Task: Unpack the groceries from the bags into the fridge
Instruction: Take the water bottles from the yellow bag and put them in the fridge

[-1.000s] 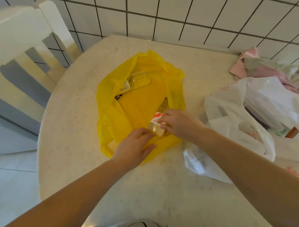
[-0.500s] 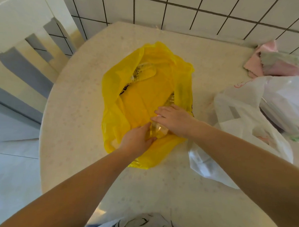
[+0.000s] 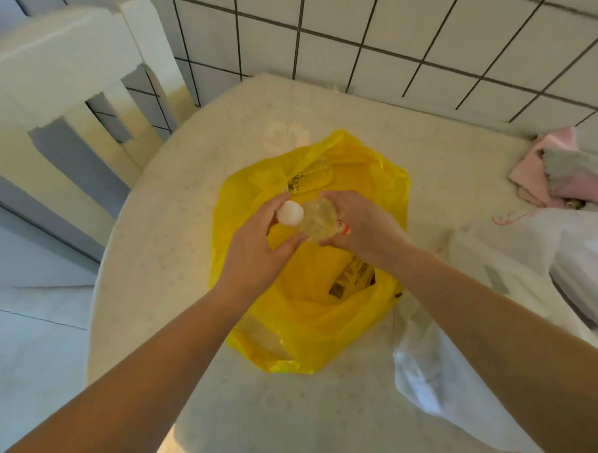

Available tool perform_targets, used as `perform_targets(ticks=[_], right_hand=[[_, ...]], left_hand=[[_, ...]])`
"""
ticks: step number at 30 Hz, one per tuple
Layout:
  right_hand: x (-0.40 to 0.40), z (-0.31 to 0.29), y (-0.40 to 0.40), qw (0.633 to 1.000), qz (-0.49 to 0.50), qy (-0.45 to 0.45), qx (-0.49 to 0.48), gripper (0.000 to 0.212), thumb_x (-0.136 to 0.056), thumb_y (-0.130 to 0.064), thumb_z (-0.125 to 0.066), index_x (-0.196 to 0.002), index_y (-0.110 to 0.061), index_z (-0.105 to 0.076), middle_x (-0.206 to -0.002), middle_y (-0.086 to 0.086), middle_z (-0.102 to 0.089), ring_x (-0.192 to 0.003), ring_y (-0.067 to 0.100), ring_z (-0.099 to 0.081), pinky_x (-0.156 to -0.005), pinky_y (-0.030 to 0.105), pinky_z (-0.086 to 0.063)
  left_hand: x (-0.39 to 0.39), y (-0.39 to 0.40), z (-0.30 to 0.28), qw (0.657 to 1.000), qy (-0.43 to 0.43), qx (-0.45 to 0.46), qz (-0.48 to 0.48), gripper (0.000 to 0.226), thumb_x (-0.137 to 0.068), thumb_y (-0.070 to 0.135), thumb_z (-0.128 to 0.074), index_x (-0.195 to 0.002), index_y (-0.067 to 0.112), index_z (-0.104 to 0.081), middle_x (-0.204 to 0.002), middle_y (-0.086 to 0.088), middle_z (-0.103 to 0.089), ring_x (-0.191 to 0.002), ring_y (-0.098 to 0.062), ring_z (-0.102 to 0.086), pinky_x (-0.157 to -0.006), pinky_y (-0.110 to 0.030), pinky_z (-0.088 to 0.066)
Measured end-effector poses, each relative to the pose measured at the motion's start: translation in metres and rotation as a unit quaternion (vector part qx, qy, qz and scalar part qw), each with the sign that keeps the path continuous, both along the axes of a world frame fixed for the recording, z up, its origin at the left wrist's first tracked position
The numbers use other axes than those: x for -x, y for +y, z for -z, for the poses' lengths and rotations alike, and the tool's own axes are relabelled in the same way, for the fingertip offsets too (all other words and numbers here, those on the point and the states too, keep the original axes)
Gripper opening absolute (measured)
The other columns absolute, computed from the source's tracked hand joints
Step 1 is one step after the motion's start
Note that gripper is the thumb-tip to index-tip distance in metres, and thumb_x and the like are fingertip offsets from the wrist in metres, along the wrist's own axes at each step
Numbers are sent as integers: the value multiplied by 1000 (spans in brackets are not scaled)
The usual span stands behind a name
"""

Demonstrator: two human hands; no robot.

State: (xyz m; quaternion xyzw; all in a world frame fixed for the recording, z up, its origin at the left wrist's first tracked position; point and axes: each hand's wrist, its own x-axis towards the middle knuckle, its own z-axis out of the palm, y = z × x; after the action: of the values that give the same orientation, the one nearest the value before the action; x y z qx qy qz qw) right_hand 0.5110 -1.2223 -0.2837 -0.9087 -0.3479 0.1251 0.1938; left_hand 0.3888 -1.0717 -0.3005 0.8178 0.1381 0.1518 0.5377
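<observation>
Light: I see warm, even daylight, bright on the table (image 3: 316, 415).
Shadows: soft, faint beneath the forearms.
Glare: mild sheen on the yellow bag (image 3: 321, 313).
Focus: slightly soft throughout.
Edges: my wide lens bends the wall tiles (image 3: 436, 33).

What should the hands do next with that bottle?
Probably lift the bottle clear of the yellow bag and carry it off toward the fridge, which is out of view. Both the left hand and the right hand already grip it, and it is raised above the bag's opening.
</observation>
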Motion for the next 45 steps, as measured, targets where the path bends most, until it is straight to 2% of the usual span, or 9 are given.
perform_targets(ticks=[7, 13, 19, 26, 30, 33, 37, 41, 45], right_hand=[[14, -12, 36, 947, 96, 188, -242, 65, -69, -23, -81, -125, -20, -47, -109, -10, -61, -106, 3, -57, -86, 35, -54], [22, -1, 43, 945, 75, 225, -227, 71, -70, -22, -80, -131, -20, -44, -115, -10, -59, -112, 6, -56, -87, 35, -54], [19, 3, 38, 948, 70, 218, -219, 66, -71, -27, -80, -120, -42, -38, -113, -27, -53, -110, -5, -52, -90, 27, -50], [8, 4, 24, 962, 13, 205, -180, 73, -71, -60, -67, -134, -38, -36, -134, -17, -46, -124, -2, -41, -99, 27, -43], [-14, -3, 19, 943, 12, 223, -246, 44, -85, -56, -49, -127, -44, -43, -132, -16, -50, -124, -5, -43, -96, 17, -40], [-38, 1, 25, 970, 12, 113, -213, 35, -91, -41, -51, -125, -42, -48, -124, -13, -57, -116, 0, -51, -94, 23, -44], [-65, 26, 38, 997, -59, -6, -57, 45, -93, -24, -55, -136, -33, -45, -124, -7, -57, -113, 12, -54, -90, 32, -48], [-82, 48, 55, 989, -134, -48, 36, 50, -93, -17, -52, -139, -33, -41, -138, -8, -46, -124, 14, -45, -97, 29, -41], [-95, 63, 72, 968, -216, -127, 17, 48, -80, -11, -63, -126, -20, -57, -128, 2, -59, -113, 26, -58, -96, 40, -45]], left_hand=[[-27, 22, -30, 999, -40, -5, 20, 57, -79, 28, -72, -129, 34, -46, -123, 21, -50, -116, 4, -45, -90, -16, -43], [-14, 32, -19, 999, -32, 33, 11, 52, -77, 21, -75, -115, 42, -47, -118, 23, -51, -112, 10, -46, -81, -5, -43], [-18, 30, -16, 999, -40, -4, 25, 52, -75, 41, -69, -121, 44, -44, -123, 20, -52, -116, 2, -47, -88, -16, -45], [-16, 37, -9, 995, -72, -8, 63, 53, -80, 54, -55, -129, 37, -45, -129, 25, -49, -122, 0, -45, -96, -17, -41], [-22, 59, -2, 996, -85, -6, 2, 45, -90, 49, -39, -128, 28, -50, -128, 22, -53, -121, 6, -45, -96, -9, -35], [-38, 79, 9, 995, -56, -75, -39, 35, -90, 46, -43, -120, 32, -54, -119, 20, -56, -110, 10, -47, -94, -8, -34], [-61, 94, 35, 984, -20, -175, 24, 49, -81, 57, -49, -114, 25, -64, -117, 16, -54, -113, -5, -48, -98, -27, -36], [-77, 100, 57, 968, -3, -241, 65, 65, -81, 71, -40, -120, 24, -62, -124, 6, -59, -116, -9, -46, -99, -37, -38], [-89, 101, 72, 962, 46, -261, 59, 60, -76, 63, -49, -125, 28, -57, -127, 7, -57, -118, -15, -52, -100, -49, -40]])
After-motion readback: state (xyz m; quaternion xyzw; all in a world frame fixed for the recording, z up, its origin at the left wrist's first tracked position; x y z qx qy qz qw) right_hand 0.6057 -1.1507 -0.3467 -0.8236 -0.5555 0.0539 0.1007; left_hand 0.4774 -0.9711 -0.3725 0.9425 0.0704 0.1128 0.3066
